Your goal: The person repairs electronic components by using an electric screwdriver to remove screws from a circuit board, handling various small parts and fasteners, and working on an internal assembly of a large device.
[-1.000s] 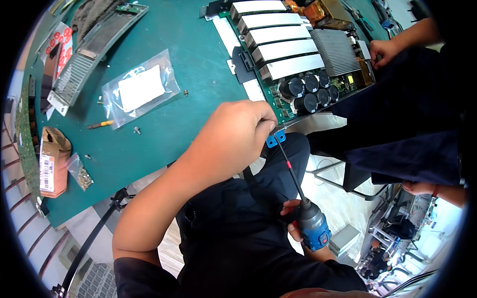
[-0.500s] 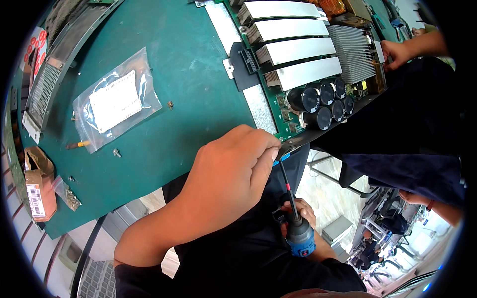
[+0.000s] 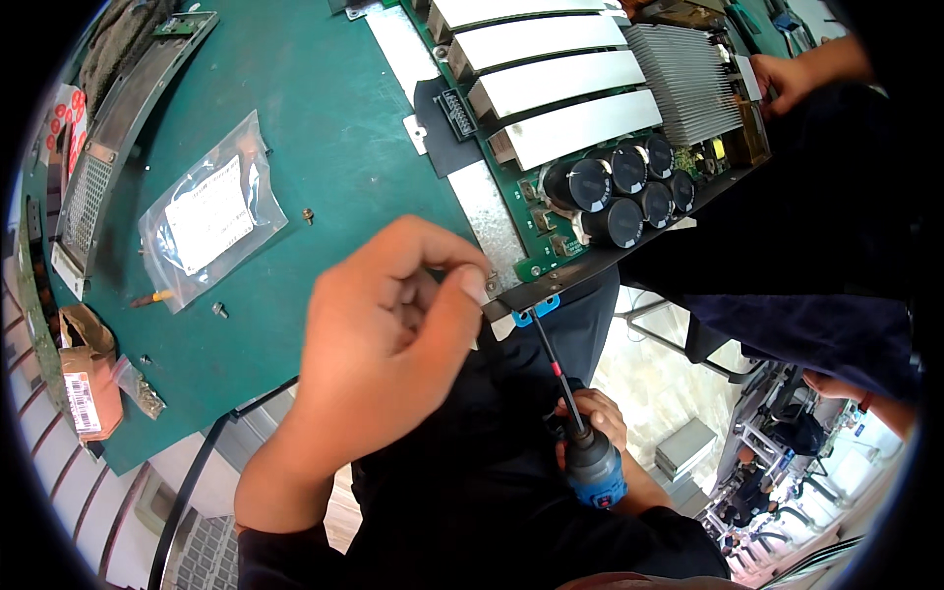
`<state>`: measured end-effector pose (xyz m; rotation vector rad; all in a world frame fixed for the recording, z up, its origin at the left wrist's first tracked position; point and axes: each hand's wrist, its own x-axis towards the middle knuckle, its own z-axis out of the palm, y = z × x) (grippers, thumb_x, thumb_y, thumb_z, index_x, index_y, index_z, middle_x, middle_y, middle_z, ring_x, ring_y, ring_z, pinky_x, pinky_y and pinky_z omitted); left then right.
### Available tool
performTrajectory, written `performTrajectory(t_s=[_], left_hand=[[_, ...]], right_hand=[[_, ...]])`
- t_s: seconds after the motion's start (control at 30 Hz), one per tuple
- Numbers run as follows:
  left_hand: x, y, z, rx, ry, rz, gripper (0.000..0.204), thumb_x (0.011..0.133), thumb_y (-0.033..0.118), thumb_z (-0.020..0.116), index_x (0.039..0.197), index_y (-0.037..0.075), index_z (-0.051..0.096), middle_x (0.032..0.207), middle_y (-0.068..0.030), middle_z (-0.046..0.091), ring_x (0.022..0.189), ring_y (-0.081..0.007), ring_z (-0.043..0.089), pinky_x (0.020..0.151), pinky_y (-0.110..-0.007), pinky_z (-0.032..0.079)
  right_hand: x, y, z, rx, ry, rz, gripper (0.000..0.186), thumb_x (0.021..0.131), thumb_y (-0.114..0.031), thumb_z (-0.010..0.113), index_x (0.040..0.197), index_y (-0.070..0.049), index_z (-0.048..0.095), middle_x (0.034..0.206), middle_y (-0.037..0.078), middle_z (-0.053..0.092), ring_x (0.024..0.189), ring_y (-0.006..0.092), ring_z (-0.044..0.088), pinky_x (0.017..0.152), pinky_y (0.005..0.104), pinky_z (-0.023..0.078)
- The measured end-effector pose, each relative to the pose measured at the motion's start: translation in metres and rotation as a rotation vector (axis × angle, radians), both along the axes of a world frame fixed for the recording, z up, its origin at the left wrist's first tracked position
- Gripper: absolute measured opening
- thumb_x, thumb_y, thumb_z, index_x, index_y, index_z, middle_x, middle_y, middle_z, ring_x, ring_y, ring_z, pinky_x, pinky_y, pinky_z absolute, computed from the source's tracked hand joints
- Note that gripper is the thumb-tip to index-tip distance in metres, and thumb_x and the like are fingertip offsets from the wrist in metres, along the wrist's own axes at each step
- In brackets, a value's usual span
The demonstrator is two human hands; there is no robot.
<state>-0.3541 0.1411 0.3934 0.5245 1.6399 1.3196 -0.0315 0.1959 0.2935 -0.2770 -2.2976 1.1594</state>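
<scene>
My left hand (image 3: 393, 334) has curled fingers, thumb and index close together beside the near-left corner of the circuit board assembly (image 3: 560, 133); what they hold, if anything, is hidden. My right hand (image 3: 600, 423) grips a blue and black power screwdriver (image 3: 595, 467). Its long bit, with a red band, reaches up to a small blue bracket (image 3: 546, 307) under the dark metal edge (image 3: 629, 246). The board carries pale heatsinks (image 3: 580, 123), several black capacitors (image 3: 619, 224) and a finned block (image 3: 674, 84).
On the green mat (image 3: 344, 118) lie a clear labelled bag (image 3: 211, 211), loose screws (image 3: 220, 310), a perforated metal panel (image 3: 88, 202), a brown package (image 3: 90, 398) and a small bag of hardware (image 3: 146, 395). Another person's hand (image 3: 782, 79) touches the board's far right end; another hand (image 3: 831, 383) is lower right.
My left hand has shifted left and slightly up from the edge, showing more of its curled fingers. The blue bracket shows more than half a second ago. The screwdriver stays in my right hand.
</scene>
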Motion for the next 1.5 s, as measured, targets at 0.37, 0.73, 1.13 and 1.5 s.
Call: performTrajectory(t_s=[0.37, 0.73, 1.13, 1.5], left_hand=[[-0.042, -0.003, -0.008, -0.099, 1.520, -0.026, 0.011, 0.077, 0.003, 0.070, 0.088, 0.001, 0.068, 0.084, -0.0124, 0.061, 0.078, -0.0288, 0.062, 0.066, -0.038, 0.051], [0.015, -0.002, 0.005, 0.036, 0.327, -0.205, 0.016, 0.091, 0.003, 0.061, 0.104, -0.001, 0.069, 0.089, -0.0053, 0.066, 0.073, -0.0103, 0.059, 0.061, -0.024, 0.046], [-0.006, 0.020, 0.004, 0.011, 0.306, -0.351, 0.009, 0.090, 0.006, 0.062, 0.095, -0.001, 0.066, 0.067, -0.0022, 0.060, 0.055, -0.0059, 0.054, 0.049, -0.022, 0.042], [-0.002, 0.019, 0.004, -0.037, 0.325, -0.328, 0.010, 0.089, 0.005, 0.063, 0.095, -0.003, 0.066, 0.067, -0.0030, 0.060, 0.060, -0.0072, 0.056, 0.054, -0.024, 0.043]], right_hand=[[-0.003, -0.005, -0.002, -0.030, 0.053, -0.006, 0.065, 0.083, 0.000, 0.067, 0.140, -0.005, 0.037, 0.097, 0.026, 0.066, 0.067, 0.0334, 0.066, 0.059, 0.0386, 0.053], [-0.001, -0.008, -0.003, -0.017, 0.055, -0.053, 0.064, 0.080, 0.001, 0.070, 0.138, -0.004, 0.042, 0.098, 0.025, 0.066, 0.070, 0.0321, 0.066, 0.061, 0.0376, 0.053], [-0.001, -0.010, -0.002, -0.030, 0.042, -0.068, 0.062, 0.080, 0.003, 0.069, 0.136, -0.004, 0.044, 0.097, 0.024, 0.066, 0.071, 0.0318, 0.066, 0.061, 0.0377, 0.053], [0.010, -0.013, -0.005, -0.049, -0.060, -0.051, 0.071, 0.079, -0.016, 0.075, 0.139, -0.010, 0.037, 0.097, 0.018, 0.067, 0.073, 0.0291, 0.068, 0.063, 0.0369, 0.055]])
